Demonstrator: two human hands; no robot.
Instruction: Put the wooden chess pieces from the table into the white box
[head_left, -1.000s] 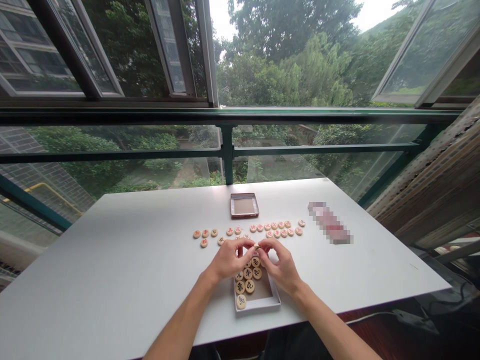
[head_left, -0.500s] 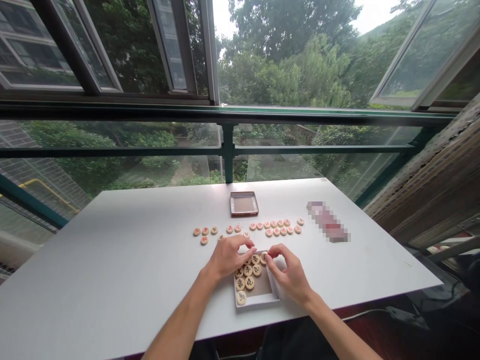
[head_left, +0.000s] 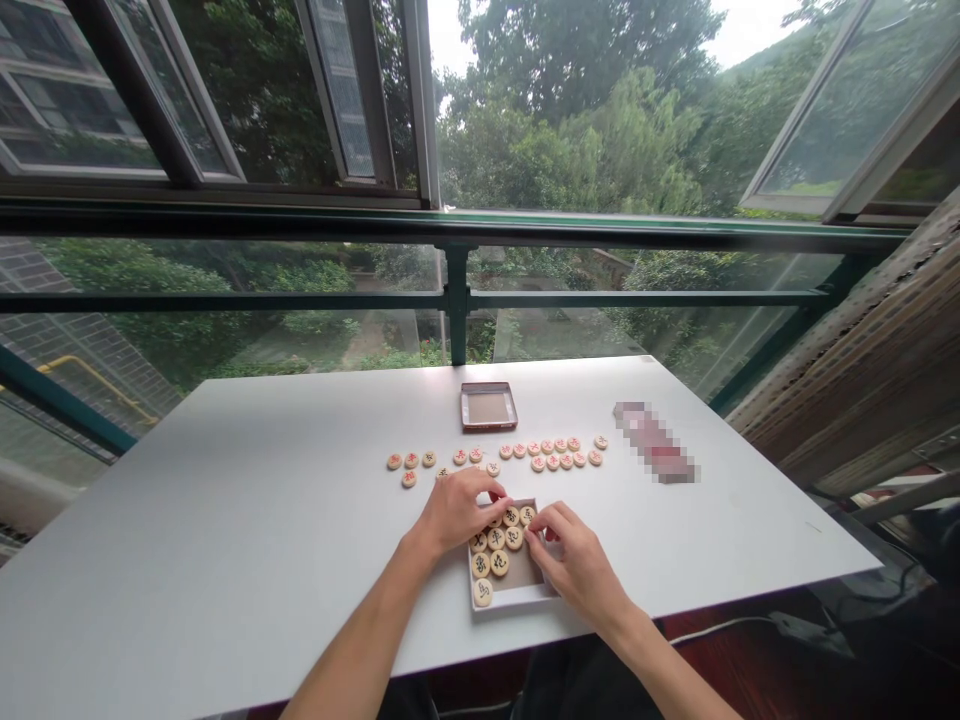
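A shallow white box (head_left: pixel 514 600) lies near the table's front edge and holds several round wooden chess discs with black characters (head_left: pixel 496 541). My left hand (head_left: pixel 459 510) rests at the box's upper left corner, fingers curled over the discs there. My right hand (head_left: pixel 574 558) lies over the box's right side, its fingertips pinched together beside a disc in the top row. What either hand holds is hidden. More discs with red characters (head_left: pixel 553 454) lie in a loose row on the table beyond the box.
A small brown-rimmed box lid (head_left: pixel 488 406) sits behind the row of discs. A blurred pink oblong item (head_left: pixel 655 442) lies at the right. The white table (head_left: pixel 225 500) ends at a green window railing (head_left: pixel 454 300); a cable runs below the right front edge.
Both hands have come down from just above the box's far edge to its inside. A black-marked disc now lies in the top row where there was none.
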